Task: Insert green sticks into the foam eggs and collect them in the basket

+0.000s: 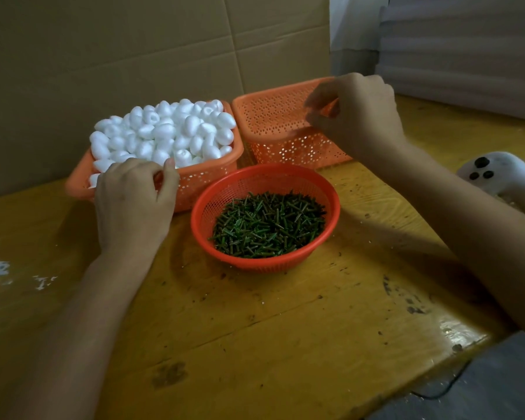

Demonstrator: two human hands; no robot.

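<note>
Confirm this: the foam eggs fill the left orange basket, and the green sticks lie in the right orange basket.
Wrong basket: the head view shows the green sticks in the round red basket in front, not the right orange basket. The foam eggs do fill the left orange basket.

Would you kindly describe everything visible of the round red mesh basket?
The round red plastic mesh basket sits upright on the yellow wooden table, just before the empty orange square basket. Its wall flares to a solid rim; short green sticks heap inside. Neither left hand nor right hand touches it.
</note>
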